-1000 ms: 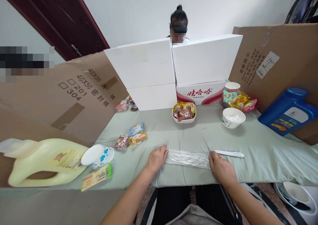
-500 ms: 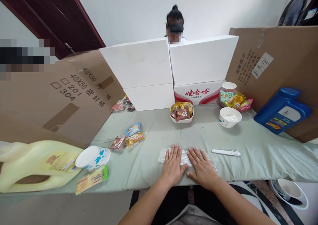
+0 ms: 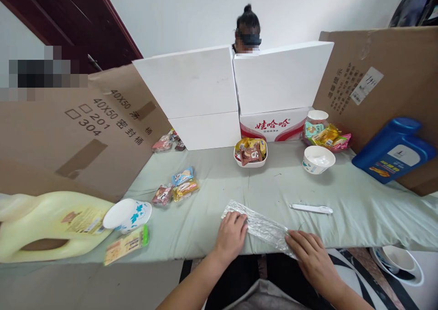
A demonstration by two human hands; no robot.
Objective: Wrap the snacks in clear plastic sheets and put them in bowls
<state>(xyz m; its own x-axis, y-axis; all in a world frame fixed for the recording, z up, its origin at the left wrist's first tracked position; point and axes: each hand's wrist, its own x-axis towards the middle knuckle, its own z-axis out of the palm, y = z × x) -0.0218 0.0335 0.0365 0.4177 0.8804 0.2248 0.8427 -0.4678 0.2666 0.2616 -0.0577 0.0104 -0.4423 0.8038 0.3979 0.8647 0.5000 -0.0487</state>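
Crinkled clear plastic wrap [image 3: 262,225] lies in a long flattened strip at the near edge of the tabletop [image 3: 359,218], slanting down toward the right. The left hand [image 3: 232,237] rests fingers-down on its upper left end, lightly curled, pinning more than gripping. The right hand [image 3: 313,260] presses its fingers on the lower right end, which hangs just past the edge. The strip looks folded and smoothed, though whether anything lies inside cannot be told. A white utensil [image 3: 311,208] lies untouched nearby.
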